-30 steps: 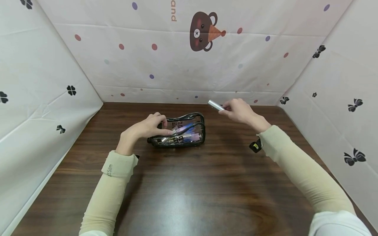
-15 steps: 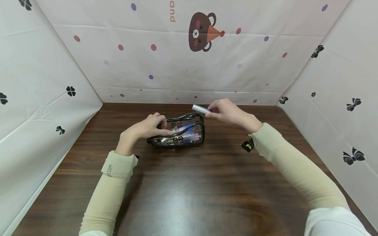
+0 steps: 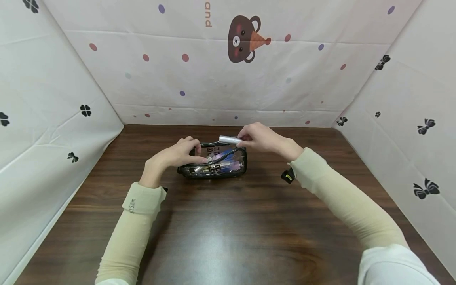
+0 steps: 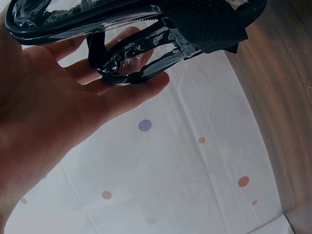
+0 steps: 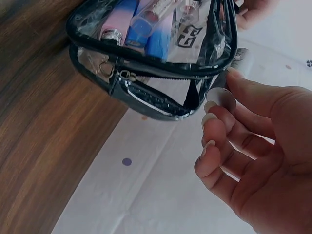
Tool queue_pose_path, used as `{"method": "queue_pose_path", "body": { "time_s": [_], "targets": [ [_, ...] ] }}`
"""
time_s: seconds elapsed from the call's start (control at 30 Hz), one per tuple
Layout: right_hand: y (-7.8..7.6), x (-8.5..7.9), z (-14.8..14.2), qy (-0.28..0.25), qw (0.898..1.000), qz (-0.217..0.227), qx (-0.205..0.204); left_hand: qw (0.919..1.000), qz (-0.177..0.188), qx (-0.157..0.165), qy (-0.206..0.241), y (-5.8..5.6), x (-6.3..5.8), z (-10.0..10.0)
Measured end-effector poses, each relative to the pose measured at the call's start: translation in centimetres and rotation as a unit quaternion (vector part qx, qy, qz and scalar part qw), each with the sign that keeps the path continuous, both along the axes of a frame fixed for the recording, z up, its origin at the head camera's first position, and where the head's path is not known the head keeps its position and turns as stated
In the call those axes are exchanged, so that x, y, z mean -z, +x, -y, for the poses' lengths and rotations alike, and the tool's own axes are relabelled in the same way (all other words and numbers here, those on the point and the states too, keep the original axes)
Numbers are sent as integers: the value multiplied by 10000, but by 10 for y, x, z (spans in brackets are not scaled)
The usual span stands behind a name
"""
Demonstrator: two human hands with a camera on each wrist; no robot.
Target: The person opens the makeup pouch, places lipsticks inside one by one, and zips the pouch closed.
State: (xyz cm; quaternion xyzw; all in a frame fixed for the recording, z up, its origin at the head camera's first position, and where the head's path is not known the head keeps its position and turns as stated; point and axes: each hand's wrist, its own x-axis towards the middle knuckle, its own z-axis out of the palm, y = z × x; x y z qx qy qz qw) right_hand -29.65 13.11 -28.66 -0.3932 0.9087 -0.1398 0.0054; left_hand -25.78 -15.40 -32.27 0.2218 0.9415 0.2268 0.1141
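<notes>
The left hand (image 3: 175, 153) grips a clear, black-trimmed plastic pouch (image 3: 215, 168); the right hand (image 3: 261, 137) pinches a silver cylinder (image 3: 229, 139) near the pouch's rim.

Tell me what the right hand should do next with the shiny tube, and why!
Probably lower the shiny tube into the clear pouch: the right hand pinches it by the pouch's unzipped opening, the left hand holds the pouch, and pink-and-blue tubes already lie inside.

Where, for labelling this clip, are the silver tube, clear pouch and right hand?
Silver tube (image 3: 229, 139): head view, exposed barrel.
Clear pouch (image 3: 215, 168): head view, printed front wall.
Right hand (image 3: 260, 137): head view, back of the hand.
</notes>
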Motion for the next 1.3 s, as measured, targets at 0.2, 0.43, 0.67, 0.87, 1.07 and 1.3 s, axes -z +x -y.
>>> {"method": "queue_pose_path", "body": {
  "time_s": [0.2,0.43,0.67,0.87,1.07,1.3],
  "targets": [
    [1,0,3,-120,9999,-29,31,10000,2,29,7,0,1,0],
    [1,3,-5,-272,9992,-177,225,10000,23,0,-38,1,1,-1],
    [2,8,-14,-321,9987,-148,354,10000,43,-12,-22,2,1,0],
    [4,10,-20,-283,9985,-46,460,10000,59,-1,25,1,0,0],
    [5,12,-22,-280,9985,48,468,10000,49,3,42,1,0,0],
    [5,14,-24,-252,9984,74,502,9999,-1,65,84,1,1,1]
  ]
}}
